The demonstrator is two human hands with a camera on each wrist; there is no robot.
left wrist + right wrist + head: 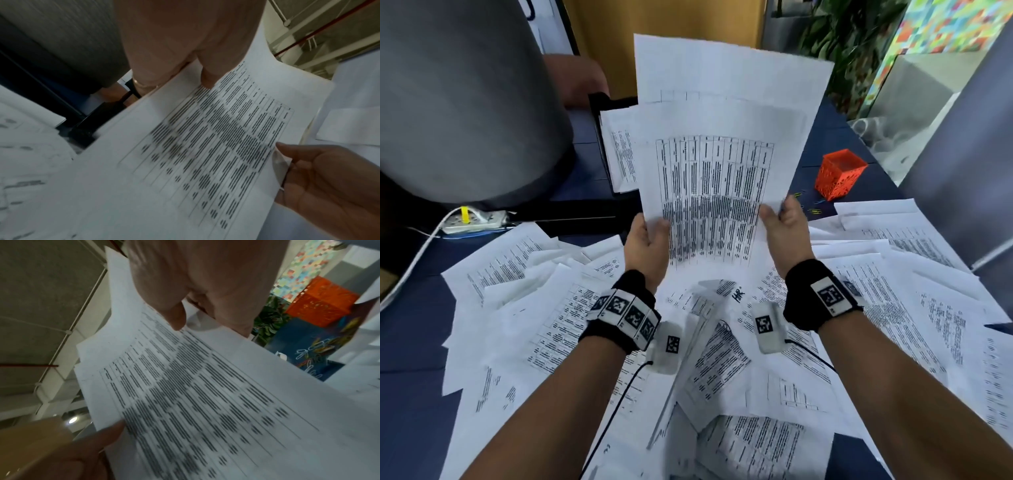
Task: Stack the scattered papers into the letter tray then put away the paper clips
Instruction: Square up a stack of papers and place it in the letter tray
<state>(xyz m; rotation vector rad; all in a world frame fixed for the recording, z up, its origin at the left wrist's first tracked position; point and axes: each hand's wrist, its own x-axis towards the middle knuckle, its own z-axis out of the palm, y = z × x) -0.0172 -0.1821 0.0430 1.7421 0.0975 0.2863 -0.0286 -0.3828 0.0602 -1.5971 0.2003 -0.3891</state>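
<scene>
A bundle of printed sheets [722, 144] stands upright above the blue table, held at its lower corners. My left hand [654, 229] pinches the lower left edge, thumb [207, 79] on the printed face. My right hand [774, 214] pinches the lower right edge, thumb [176, 318] on top. Many loose papers [551, 308] lie scattered across the table below. The black letter tray [599, 102] sits at the back left with some sheets [619, 150] in it, partly hidden by the bundle. Coloured paper clips [813, 207] lie beside an orange mesh cup [840, 174].
A large grey shape [465, 102] fills the back left, with another person's arm [575, 78] behind it. A white power strip [472, 219] and cable lie at the left edge. The orange cup [320, 305] and clips [312, 353] also show in the right wrist view.
</scene>
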